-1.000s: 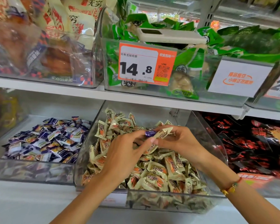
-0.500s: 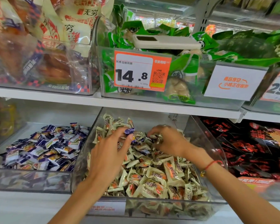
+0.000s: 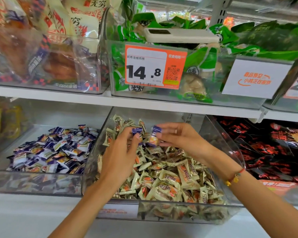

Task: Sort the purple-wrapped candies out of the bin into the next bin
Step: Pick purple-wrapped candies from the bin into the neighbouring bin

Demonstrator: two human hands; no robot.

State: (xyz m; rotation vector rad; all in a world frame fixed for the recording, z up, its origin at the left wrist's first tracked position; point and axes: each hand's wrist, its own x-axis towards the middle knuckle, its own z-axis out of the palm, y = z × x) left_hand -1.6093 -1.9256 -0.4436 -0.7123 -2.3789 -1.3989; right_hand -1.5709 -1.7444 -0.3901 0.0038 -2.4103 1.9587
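Nearest the viewer, the clear middle bin (image 3: 162, 210) holds a heap of cream-wrapped candies (image 3: 163, 176), and everything else is placed against it. Above its far half, the left hand (image 3: 120, 155) pinches one purple-wrapped candy (image 3: 136, 131) at its fingertips, as it did half a second ago, when the right hand (image 3: 181, 140) was still digging in the heap. Now the right hand has come up with a second purple candy (image 3: 154, 136) gripped between thumb and fingers, so two strays are out of the heap and ready, by the look of it, to go over. The left candy's long axis lies roughly level, across the bin; the right one stands nearly upright, its purple end up. Left of the middle bin, the neighbouring bin (image 3: 41, 183) already holds the purple pile (image 3: 53, 150).
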